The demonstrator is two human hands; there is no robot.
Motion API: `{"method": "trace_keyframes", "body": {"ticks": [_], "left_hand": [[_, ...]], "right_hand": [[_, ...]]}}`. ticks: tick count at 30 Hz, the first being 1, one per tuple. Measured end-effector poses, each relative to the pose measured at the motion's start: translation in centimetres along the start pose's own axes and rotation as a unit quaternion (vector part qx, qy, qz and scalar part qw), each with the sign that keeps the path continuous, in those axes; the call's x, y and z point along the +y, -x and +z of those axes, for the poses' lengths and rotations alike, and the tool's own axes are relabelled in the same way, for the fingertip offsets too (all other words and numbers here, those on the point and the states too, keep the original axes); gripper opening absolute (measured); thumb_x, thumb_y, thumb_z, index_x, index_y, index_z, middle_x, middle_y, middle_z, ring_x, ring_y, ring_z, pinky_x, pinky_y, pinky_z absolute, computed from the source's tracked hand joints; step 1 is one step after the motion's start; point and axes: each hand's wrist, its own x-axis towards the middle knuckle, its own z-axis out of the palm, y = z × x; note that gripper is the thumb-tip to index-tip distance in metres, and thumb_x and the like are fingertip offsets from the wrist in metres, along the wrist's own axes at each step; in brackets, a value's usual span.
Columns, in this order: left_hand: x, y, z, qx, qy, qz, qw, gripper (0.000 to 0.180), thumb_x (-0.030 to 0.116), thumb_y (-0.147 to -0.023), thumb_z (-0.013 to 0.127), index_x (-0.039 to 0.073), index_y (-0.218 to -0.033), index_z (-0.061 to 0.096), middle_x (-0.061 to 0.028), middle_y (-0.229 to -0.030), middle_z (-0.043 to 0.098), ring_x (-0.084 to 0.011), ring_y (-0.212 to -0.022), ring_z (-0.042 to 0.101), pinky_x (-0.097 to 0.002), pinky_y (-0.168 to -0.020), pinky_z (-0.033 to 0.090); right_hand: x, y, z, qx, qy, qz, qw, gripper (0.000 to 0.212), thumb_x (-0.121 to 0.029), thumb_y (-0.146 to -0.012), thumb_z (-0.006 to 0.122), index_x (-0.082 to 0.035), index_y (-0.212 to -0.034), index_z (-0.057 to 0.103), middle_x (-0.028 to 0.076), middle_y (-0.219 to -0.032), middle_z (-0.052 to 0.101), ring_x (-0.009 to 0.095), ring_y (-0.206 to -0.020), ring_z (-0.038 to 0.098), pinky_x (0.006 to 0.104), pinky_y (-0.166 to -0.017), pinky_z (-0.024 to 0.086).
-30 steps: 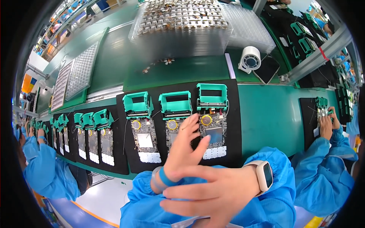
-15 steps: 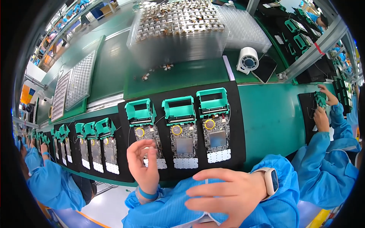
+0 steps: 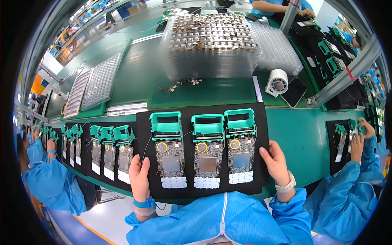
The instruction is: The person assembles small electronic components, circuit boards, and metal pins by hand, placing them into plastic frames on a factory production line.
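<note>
Flat black rectangular mat on the green bench, bearing three grey circuit boards with teal plastic frames at their far ends. The left hand and right hand flank it, each grip pinching a side edge, thumb uppermost. The step in hand appears to be positioning the mat; any shift calls for even, level pressure.

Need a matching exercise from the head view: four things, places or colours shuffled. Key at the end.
Things:
1. Left hand
2. Fan
3. Right hand
4. Frames on the central black mat

Places or colours:
A. At the central mat's right edge
B. Green
C. At the central mat's left edge
D. White, beside a dark flat slab

Pairs: 1-C, 2-D, 3-A, 4-B
</note>
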Motion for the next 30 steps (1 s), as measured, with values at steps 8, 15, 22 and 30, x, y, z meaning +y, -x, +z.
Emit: {"method": "trace_keyframes", "body": {"ticks": [8,15,22,30], "left_hand": [[2.9,2.7,8.8,-0.217,-0.001,-0.016,0.976,0.038,0.009,-0.091,0.056,-0.001,-0.126,0.047,-0.0053,-0.113,0.058,-0.0116,-0.103,0.053,-0.0267,-0.091,0.042],[-2.8,7.0,19.1,-0.481,0.094,-0.056,0.87,0.073,0.006,-0.09,0.059,0.006,-0.148,0.015,-0.0146,-0.148,0.028,-0.0252,-0.134,0.033,-0.0372,-0.105,0.033],[-0.1,5.8,17.8,-0.475,-0.01,0.028,0.879,0.049,0.009,-0.091,0.057,0.003,-0.136,0.039,-0.0118,-0.136,0.045,-0.0211,-0.12,0.049,-0.0344,-0.1,0.041],[3.9,-0.5,8.6,-0.211,-0.02,0.091,0.973,0.023,0.004,-0.089,0.056,0.002,-0.112,0.055,-0.0063,-0.109,0.06,-0.0129,-0.097,0.059,-0.0262,-0.084,0.047]], "right_hand": [[-0.4,1.5,-10.3,0.109,-0.014,-0.021,0.994,0.027,-0.002,-0.093,0.052,0.0,-0.12,0.05,0.004,-0.108,0.06,0.01,-0.097,0.055,0.024,-0.088,0.042],[6.1,3.6,-33.2,0.328,0.102,-0.024,0.939,0.031,-0.002,-0.09,0.055,0.001,-0.121,0.054,0.007,-0.113,0.06,0.015,-0.101,0.055,0.0268,-0.092,0.041],[6.7,4.0,-37.3,0.352,0.353,0.04,0.866,0.035,0.007,-0.082,0.051,0.001,-0.116,0.055,0.01,-0.105,0.06,0.022,-0.095,0.057,0.0331,-0.089,0.044],[-8.4,-3.4,-13.9,0.239,0.436,-0.242,0.833,0.029,0.001,-0.084,0.056,0.0,-0.113,0.055,0.013,-0.115,0.055,0.027,-0.11,0.052,0.034,-0.097,0.038]]}}
